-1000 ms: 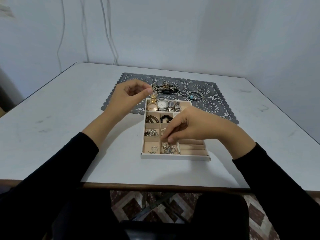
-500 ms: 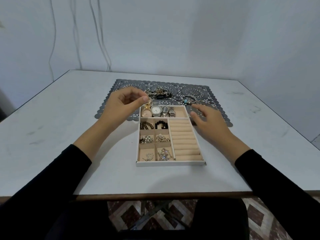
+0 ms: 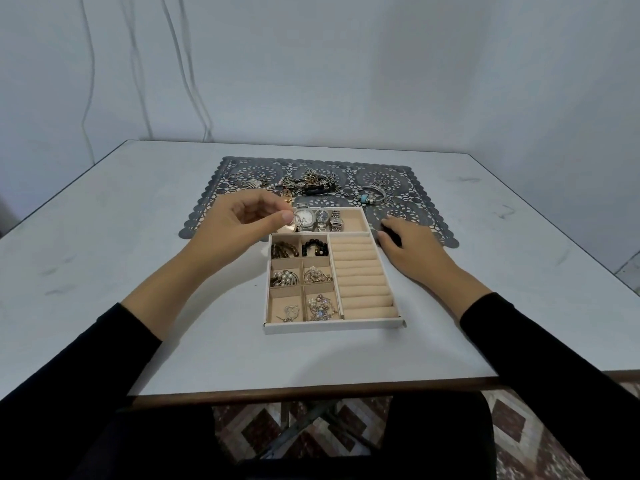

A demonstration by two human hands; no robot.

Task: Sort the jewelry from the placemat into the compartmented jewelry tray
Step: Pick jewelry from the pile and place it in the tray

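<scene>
Jewelry (image 3: pixel 311 183) lies partly heaped on the placemat (image 3: pixel 415 188) and partly sorted in the tray (image 3: pixel 332 328), which sits on the desk (image 3: pixel 138 244) with its far end over the mat's near edge. My left hand (image 3: pixel 249 221) hovers at the tray's far compartment, its grip pinching a gold watch (image 3: pixel 288 229) between thumb and forefinger, beside the silver watches (image 3: pixel 322 218). My right hand (image 3: pixel 412 249) rests just beside the tray's right wall, its grip loosely curled and holding nothing.
</scene>
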